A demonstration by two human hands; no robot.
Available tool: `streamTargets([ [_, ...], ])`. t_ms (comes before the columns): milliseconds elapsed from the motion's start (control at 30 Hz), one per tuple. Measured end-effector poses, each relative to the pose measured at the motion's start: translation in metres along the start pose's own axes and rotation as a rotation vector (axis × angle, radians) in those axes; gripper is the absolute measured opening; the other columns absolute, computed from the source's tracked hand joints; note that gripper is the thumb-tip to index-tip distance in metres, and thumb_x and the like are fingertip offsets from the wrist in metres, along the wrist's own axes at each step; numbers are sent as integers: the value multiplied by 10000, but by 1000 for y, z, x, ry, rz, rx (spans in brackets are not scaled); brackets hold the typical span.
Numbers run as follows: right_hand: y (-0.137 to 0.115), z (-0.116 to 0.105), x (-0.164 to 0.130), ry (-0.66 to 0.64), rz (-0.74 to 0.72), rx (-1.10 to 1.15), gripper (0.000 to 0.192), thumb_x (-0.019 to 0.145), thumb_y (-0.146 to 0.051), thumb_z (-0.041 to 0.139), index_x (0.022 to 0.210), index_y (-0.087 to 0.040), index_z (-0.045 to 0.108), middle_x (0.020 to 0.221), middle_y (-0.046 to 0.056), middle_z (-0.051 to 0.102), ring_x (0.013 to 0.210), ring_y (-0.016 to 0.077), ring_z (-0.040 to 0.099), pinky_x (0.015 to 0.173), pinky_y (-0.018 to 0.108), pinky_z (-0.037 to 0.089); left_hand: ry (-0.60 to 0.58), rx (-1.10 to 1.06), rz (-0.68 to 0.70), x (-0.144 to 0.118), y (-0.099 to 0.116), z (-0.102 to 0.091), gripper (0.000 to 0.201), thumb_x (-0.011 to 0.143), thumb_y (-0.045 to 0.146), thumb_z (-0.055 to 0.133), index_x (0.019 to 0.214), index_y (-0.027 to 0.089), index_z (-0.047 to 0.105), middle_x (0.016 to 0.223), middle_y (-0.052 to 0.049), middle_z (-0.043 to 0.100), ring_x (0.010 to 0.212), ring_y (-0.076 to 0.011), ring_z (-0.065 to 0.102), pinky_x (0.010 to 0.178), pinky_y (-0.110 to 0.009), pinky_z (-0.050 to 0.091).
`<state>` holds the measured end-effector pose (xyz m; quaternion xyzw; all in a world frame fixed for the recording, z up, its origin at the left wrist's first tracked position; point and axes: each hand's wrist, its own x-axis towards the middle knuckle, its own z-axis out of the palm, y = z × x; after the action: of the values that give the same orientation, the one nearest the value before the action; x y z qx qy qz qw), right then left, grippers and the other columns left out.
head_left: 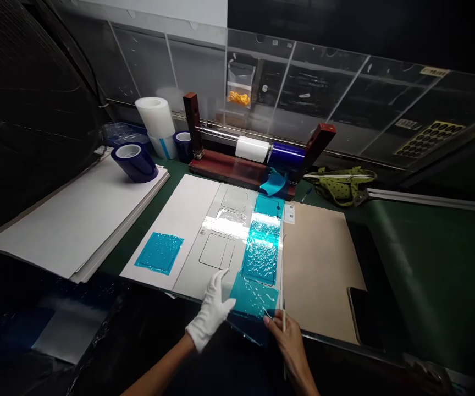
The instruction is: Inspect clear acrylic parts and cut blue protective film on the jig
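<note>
A grey metal panel [221, 231] with rectangular cutouts lies flat in front of me. A strip of blue protective film [262, 247] covers its right side, wrinkled and shiny. My left hand [211, 314], in a white glove, presses on the panel's near edge beside the film's loose end [252, 300]. My bare right hand [289, 341] holds a thin stick-like tool [283, 319] and touches the film's near right corner. The film's end hangs over the table edge.
A separate blue film piece [160, 252] lies on a white sheet [180, 220] at left. A stack of white boards [76, 220] carries a blue tape roll [134, 160]. A wooden film dispenser [258, 151] stands behind. Brown cardboard [320, 264] and a phone [365, 316] lie right.
</note>
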<state>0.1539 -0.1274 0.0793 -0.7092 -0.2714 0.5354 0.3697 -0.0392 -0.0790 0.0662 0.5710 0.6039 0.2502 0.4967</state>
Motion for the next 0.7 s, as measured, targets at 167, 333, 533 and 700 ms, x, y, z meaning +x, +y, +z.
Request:
streamTargets([
  [167,-26,22,-14,-152,-20,-5,473,563,-531,766,826,-169,614,636,22,646,612,174,585,558,258,438,-80,-374,-98,4,4,-44,458,772,446,617,1127,160,579,1048,-123,673,906,-227,660,794,-356,536],
  [333,-43,43,1,-164,-41,-90,600,545,-589,746,969,-175,648,963,137,716,759,243,644,599,304,504,305,-455,-214,24,-41,-140,544,733,498,663,1125,133,574,962,-84,683,813,-192,650,762,-341,530],
  [533,-39,55,13,-130,-48,-176,581,581,-613,703,943,-162,644,897,124,715,851,267,648,754,340,514,484,-371,-278,64,-105,-230,313,824,371,623,1026,132,610,919,-31,656,824,-158,619,763,-334,517],
  [700,-50,63,13,-183,-5,-246,596,592,-614,701,974,-161,633,927,124,700,896,276,634,790,346,504,419,-328,-304,77,-120,-234,269,871,363,568,1006,132,598,888,-16,629,735,-130,606,662,-297,527],
])
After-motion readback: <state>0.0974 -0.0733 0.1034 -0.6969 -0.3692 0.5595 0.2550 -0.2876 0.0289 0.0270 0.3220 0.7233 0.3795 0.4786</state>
